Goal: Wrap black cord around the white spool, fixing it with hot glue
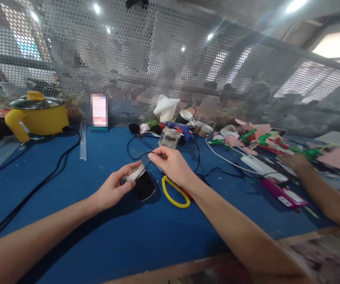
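Note:
My left hand (113, 188) is closed on the rim of a small cup (145, 186), black outside and white inside. The cup leans to one side just above the blue table (99, 236). In my right hand (171, 165) a thin black cord (142, 172) is pinched between thumb and fingers. This cord runs down to the cup's mouth; whether it is fixed there I cannot tell. A tool with a yellow loop handle (174, 199) and a partly hidden red part lies under my right wrist.
A yellow electric pot (44, 118) stands far left, a lit phone (99, 112) at the back. Behind my hands are a clear jar (169, 139) and a blue glue gun (184, 129). A co-worker's arm (320, 189) reaches in from the right, near a purple device (283, 194) and cables.

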Demonstrator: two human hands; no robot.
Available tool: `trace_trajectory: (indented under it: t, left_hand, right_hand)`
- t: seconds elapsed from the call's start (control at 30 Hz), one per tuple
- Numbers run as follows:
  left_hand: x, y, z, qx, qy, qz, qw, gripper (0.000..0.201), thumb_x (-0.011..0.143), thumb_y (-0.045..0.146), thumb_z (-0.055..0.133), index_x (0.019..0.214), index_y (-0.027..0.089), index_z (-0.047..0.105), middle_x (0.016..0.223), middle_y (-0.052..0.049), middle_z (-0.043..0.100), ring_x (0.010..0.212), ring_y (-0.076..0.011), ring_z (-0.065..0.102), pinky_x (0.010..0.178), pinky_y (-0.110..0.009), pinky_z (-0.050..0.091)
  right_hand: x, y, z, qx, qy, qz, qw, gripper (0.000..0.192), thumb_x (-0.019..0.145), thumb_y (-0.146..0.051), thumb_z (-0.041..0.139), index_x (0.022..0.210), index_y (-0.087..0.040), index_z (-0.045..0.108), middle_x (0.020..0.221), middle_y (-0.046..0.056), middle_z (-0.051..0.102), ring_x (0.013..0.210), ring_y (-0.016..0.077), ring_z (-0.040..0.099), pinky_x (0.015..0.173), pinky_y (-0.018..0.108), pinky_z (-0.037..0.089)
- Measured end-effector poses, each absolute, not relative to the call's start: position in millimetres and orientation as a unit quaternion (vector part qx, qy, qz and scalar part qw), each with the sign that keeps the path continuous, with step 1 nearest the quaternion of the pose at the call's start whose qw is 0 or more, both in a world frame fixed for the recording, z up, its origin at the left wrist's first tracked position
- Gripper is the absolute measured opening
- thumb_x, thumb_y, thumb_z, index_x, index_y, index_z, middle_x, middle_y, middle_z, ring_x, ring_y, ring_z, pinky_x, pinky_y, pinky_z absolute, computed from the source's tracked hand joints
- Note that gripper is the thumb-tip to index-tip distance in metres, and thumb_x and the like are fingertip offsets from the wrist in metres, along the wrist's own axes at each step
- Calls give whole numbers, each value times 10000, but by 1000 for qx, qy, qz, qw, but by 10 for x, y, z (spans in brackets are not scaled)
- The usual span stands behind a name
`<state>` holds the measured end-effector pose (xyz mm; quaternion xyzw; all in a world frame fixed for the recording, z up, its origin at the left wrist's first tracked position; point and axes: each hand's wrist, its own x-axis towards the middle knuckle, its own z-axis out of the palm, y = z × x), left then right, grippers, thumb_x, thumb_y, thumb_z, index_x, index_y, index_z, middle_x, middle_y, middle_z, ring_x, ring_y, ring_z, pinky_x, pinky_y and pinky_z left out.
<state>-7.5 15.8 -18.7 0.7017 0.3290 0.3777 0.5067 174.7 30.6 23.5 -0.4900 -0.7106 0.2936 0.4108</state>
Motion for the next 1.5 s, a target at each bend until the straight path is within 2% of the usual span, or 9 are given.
trace_trajectory:
  t: [0.2, 0.37, 0.5, 0.67, 0.77, 1.27, 1.5]
  left_hand:
    - [-39, 104, -75, 687, 325, 356, 543, 212, 752, 343, 521, 831, 147, 541, 1318, -130, 420, 1147, -313, 415, 918, -407, 329]
    - [-28, 101, -48, 680, 318, 358, 555, 229, 738, 365, 544, 747, 137, 543, 1311, -138, 429, 1137, -313, 423, 895, -389, 349]
    - [-32, 106, -57, 678, 320, 357, 557, 228, 739, 363, 548, 708, 137, 534, 1306, -136, 436, 1140, -307, 423, 896, -376, 352]
    - [-38, 104, -57, 679, 333, 347, 554, 338, 732, 387, 541, 960, 137, 548, 1302, -130, 441, 1136, -296, 434, 919, -365, 343]
    - [-35, 105, -47, 679, 346, 343, 549, 390, 724, 403, 541, 1002, 130, 541, 1281, -138, 465, 1125, -311, 440, 912, -374, 350]
    - [-48, 82, -49, 663, 305, 368, 577, 194, 749, 332, 554, 741, 139, 548, 1301, -127, 443, 1152, -299, 417, 915, -372, 342]
    - [-40, 62, -40, 652, 288, 372, 595, 195, 760, 306, 560, 672, 141, 503, 1300, -120, 446, 1125, -283, 445, 865, -330, 371]
  right_hand:
    - [1865, 269, 111, -506, -680, 333, 413, 222, 756, -354, 511, 724, -137, 546, 673, 24, 575, 631, 128, 550, 624, 267, 433]
    - [1887, 226, 49, -502, -649, 386, 422, 223, 753, -356, 515, 738, -135, 544, 729, 45, 609, 651, 133, 582, 644, 278, 461]
    - [1907, 179, 36, -498, -649, 375, 437, 251, 753, -389, 514, 743, -142, 555, 720, 50, 622, 648, 145, 585, 640, 297, 463]
    - [1924, 137, 47, -496, -651, 361, 447, 252, 756, -404, 513, 732, -156, 552, 705, 49, 628, 647, 154, 583, 624, 303, 459]
    - [1932, 141, 37, -495, -655, 357, 445, 248, 760, -402, 510, 734, -159, 550, 708, 52, 628, 648, 159, 586, 618, 306, 460]
    - [1896, 211, -61, -501, -660, 364, 425, 217, 765, -371, 500, 682, -170, 508, 651, 20, 596, 626, 154, 597, 609, 297, 461]
    - [1834, 187, -56, -504, -638, 408, 416, 187, 756, -318, 510, 648, -173, 461, 605, -18, 522, 574, 127, 559, 584, 281, 457]
